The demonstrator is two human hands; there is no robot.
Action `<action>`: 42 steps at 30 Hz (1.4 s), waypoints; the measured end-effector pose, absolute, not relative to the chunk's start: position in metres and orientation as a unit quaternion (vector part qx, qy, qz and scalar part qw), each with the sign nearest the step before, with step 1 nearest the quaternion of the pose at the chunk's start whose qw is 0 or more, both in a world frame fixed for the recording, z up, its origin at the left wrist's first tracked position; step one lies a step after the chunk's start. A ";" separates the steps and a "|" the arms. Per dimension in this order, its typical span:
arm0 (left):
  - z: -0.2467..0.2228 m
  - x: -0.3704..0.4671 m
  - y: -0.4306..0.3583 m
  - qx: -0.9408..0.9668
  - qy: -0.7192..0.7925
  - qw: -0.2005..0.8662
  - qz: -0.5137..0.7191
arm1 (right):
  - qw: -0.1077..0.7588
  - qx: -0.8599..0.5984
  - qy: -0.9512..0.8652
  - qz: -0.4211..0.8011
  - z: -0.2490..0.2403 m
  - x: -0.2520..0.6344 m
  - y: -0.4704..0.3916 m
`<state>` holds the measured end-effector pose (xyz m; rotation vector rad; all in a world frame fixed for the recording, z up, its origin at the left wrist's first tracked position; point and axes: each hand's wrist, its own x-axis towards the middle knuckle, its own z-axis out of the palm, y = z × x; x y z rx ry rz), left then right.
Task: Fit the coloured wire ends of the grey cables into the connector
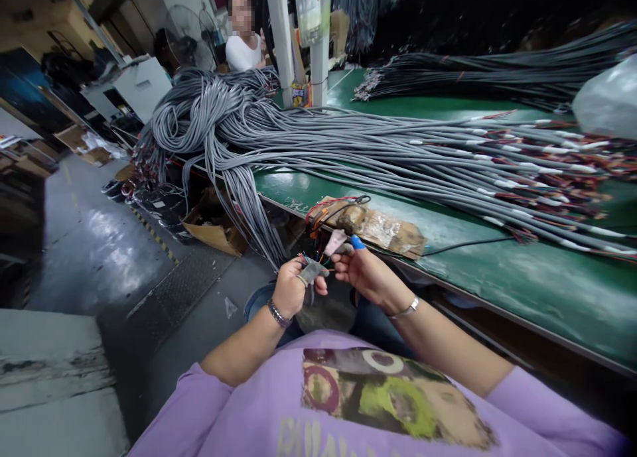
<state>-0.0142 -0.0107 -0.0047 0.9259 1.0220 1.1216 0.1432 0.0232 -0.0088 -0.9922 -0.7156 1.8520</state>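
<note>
Gripping a grey cable end [312,271], the left hand [291,291] is closed; right hand [365,271] pinches its wires.

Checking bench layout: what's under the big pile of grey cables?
The grey cables lie on the green bench top, which shows along the near edge. Their looped end hangs off the left edge over cardboard boxes on the floor. The surface beneath the pile itself is covered.

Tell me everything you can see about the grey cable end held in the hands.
The cable end is a grey sheath, plastic by its look, with thin coloured wires fanning from its tip. The left hand grips it in front of the body, below the green table's edge. The right hand, with a blue fingertip cover, pinches near the wires. Finer detail is too small to tell.
</note>
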 end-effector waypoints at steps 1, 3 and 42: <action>-0.003 -0.014 -0.009 0.404 0.439 0.639 0.486 | 0.434 -0.393 -0.288 0.758 -0.007 0.143 0.027; 0.001 -0.013 -0.007 0.404 0.424 0.654 0.479 | 0.428 -0.375 -0.301 0.765 -0.003 0.142 0.032; -0.005 -0.014 0.013 0.402 0.394 0.722 0.402 | 0.512 -0.285 -0.251 0.770 -0.014 0.127 0.036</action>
